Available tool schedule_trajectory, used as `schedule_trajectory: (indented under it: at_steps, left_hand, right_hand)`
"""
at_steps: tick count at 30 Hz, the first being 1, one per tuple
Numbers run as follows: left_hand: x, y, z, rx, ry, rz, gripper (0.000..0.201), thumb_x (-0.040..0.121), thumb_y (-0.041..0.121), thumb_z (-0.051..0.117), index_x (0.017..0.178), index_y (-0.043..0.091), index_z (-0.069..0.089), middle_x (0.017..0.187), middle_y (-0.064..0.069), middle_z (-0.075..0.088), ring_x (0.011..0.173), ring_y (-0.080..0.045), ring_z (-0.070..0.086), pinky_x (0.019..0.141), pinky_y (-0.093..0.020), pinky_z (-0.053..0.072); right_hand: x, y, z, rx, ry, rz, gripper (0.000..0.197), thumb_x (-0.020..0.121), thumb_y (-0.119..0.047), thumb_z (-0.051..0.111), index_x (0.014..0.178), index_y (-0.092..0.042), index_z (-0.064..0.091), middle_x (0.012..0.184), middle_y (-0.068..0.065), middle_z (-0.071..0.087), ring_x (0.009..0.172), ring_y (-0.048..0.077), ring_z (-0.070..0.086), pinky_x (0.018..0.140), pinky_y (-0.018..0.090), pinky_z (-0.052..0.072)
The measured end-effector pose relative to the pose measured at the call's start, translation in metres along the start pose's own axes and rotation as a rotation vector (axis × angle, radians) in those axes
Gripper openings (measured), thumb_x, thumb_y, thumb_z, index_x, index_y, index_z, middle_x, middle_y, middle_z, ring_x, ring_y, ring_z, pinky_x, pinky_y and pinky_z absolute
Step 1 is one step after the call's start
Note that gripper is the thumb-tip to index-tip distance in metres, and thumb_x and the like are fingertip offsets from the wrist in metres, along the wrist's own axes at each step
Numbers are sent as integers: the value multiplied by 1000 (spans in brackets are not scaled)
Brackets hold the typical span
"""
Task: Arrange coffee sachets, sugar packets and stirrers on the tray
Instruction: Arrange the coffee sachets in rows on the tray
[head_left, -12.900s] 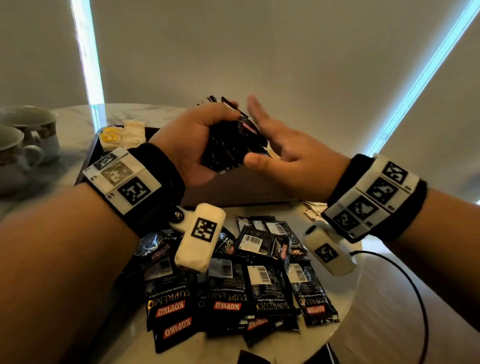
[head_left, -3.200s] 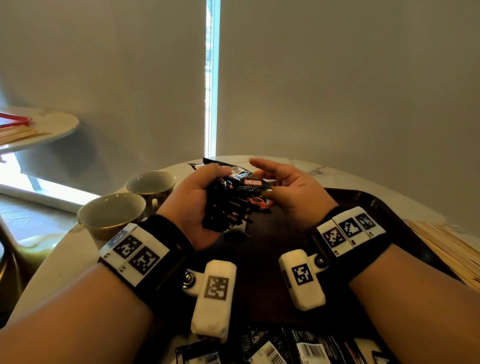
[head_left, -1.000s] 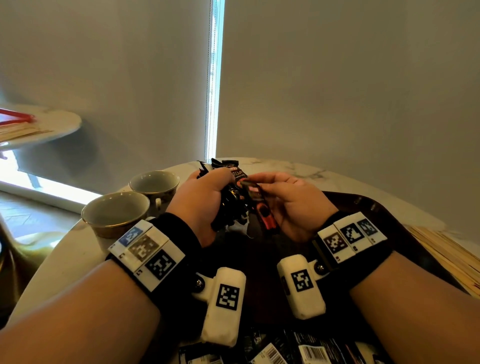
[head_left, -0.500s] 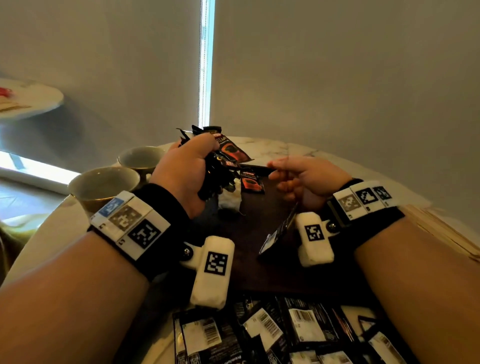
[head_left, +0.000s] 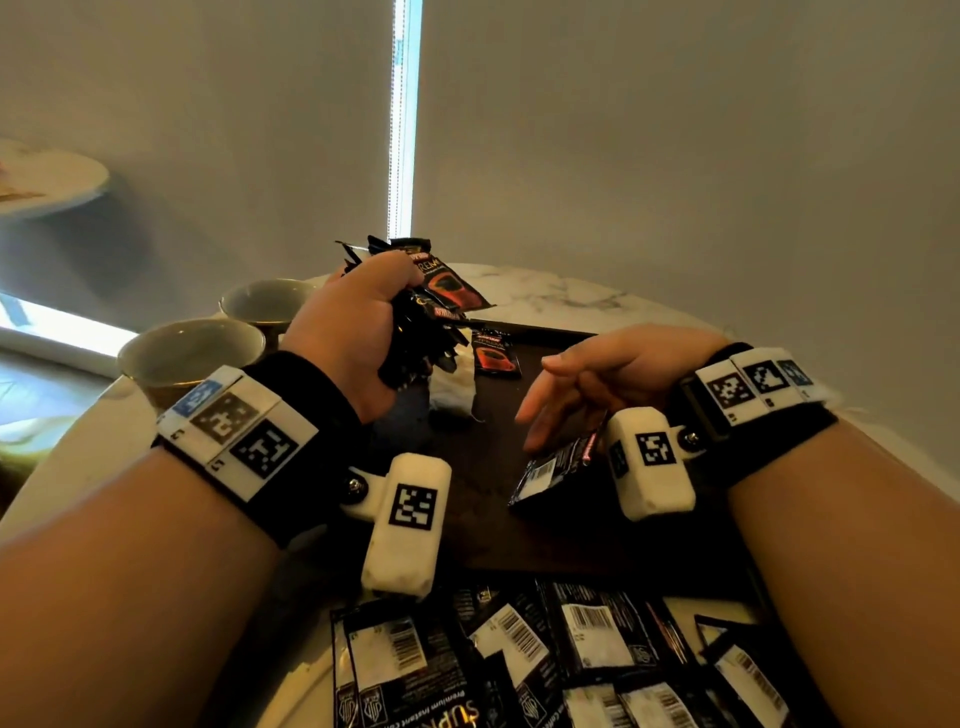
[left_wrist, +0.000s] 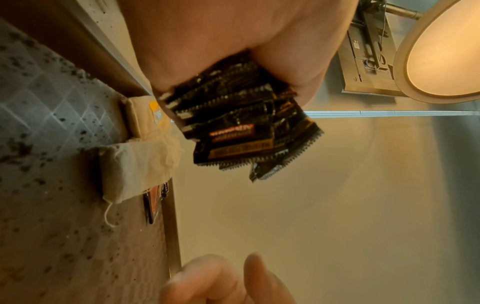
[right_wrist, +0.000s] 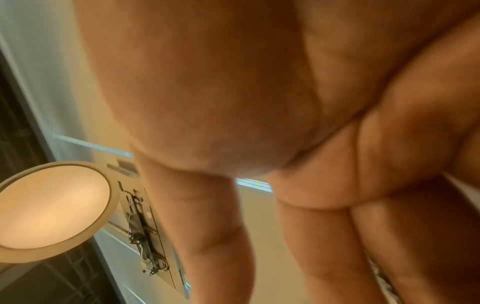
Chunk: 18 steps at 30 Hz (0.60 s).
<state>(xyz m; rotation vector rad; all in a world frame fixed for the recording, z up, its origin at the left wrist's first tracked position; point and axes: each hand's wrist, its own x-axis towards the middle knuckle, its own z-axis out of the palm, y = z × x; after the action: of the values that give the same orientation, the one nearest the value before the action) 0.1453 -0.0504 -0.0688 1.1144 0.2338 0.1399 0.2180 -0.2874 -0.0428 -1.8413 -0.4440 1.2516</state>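
Observation:
My left hand (head_left: 358, 322) is raised over the far left of the dark tray (head_left: 519, 525) and grips a thick bundle of black coffee sachets (head_left: 426, 301). The left wrist view shows the bundle (left_wrist: 241, 123) fanned out of my fist. One sachet (head_left: 496, 353) lies flat on the tray's far side beside pale white packets (head_left: 452, 387). My right hand (head_left: 587, 384) hovers low over the tray with relaxed, straight fingers and holds nothing. Another sachet (head_left: 550, 467) sits tilted, barcode side up, just below its fingertips. No stirrers are in view.
Two empty cups (head_left: 192, 348) stand on the marble table left of the tray. A loose pile of several coffee sachets (head_left: 519, 654) covers the table's near edge in front of the tray. A wall rises close behind the table.
My right hand has opened and dropped lower over the tray. The sachet by its wrist has come down beneath its fingertips. My left hand still grips the bundle.

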Motion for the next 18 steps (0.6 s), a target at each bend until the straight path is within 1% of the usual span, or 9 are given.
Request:
schedule_trajectory:
  at_steps: [2,5,7,8,10,12,13,15,18]
  left_hand:
    - [0,0,0,0,5,-5,82,58,32,74,134,6,59,129,-26,66,108,-40,71,97,-60,52]
    - [0,0,0,4,-11,-7,77,64,31,71,135,4,59,123,-24,69,100,-37,73,90,-53,55]
    - [0,-1,-1,3,-12,-9,79,62,30,72,135,3,58,127,-26,67,103,-40,73,92,-58,54]
    - [-1,-1,0,0,-16,-10,78,63,29,72,135,2,57,130,-29,65,106,-43,71,93,-62,52]
    - [-2,-1,0,-17,-31,-15,72,69,26,69,135,0,56,132,-33,61,111,-48,68,94,-69,49]
    - [-2,-1,0,-42,-30,-9,68,73,24,66,135,-1,55,132,-36,60,112,-51,66,93,-72,48]
    - [-1,-2,0,-49,-25,-3,69,73,23,66,136,-2,54,132,-36,59,113,-52,66,94,-70,48]
    - [-1,-2,1,-45,-12,13,72,72,24,66,137,-3,53,131,-34,62,113,-49,67,92,-59,53]
    - [0,-1,2,-46,-15,23,76,70,24,66,140,-3,52,112,-25,67,94,-39,70,72,-45,57]
  right_hand:
    - [2,3,0,17,-14,-9,51,85,-48,59,111,-6,71,117,23,69,101,34,64,79,37,54]
    - [4,5,3,74,-23,-41,42,89,-41,55,104,-5,72,104,20,71,87,29,70,74,34,58]
    - [8,5,5,200,-32,-136,32,83,-24,58,100,-3,73,98,20,71,85,30,71,74,34,59]
    - [11,5,5,296,-26,-195,29,76,-14,59,98,-1,74,94,20,70,83,31,72,73,34,61]
    - [17,5,5,426,20,-321,33,67,5,57,93,0,76,91,21,71,82,31,74,72,33,63]
    - [24,5,5,459,101,-408,35,72,18,54,94,1,76,95,22,72,83,31,75,74,32,63]
    - [26,5,5,459,141,-414,34,74,20,54,95,2,75,95,23,72,82,30,75,74,32,63]
    - [28,6,7,431,192,-377,35,71,18,57,101,4,71,93,22,72,80,29,75,72,31,63]
    - [31,6,7,373,241,-315,40,69,20,60,105,4,68,91,19,72,79,28,74,68,31,63]
